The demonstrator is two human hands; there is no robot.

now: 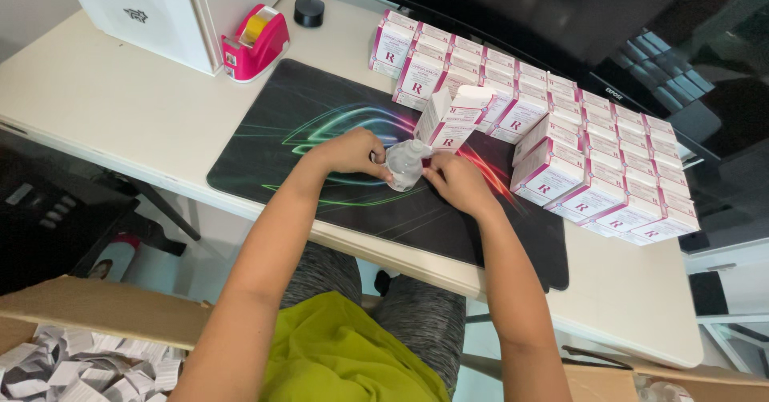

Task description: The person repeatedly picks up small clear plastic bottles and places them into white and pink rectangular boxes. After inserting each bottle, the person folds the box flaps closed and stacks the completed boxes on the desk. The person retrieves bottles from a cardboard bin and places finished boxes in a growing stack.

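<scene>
Bright, even daylight over the pale desk (120,98); soft shadows under it, reflections on the dark glossy monitor screen (665,58), edges bowing slightly.

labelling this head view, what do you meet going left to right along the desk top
White box → pink tape dispenser → small black round object → left hand → crumpled clear wrap → right hand → rows of pink-and-white cartons.

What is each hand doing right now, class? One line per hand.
Left hand: closed on the small clear plastic item.
Right hand: closed on the same item's other side.
</scene>
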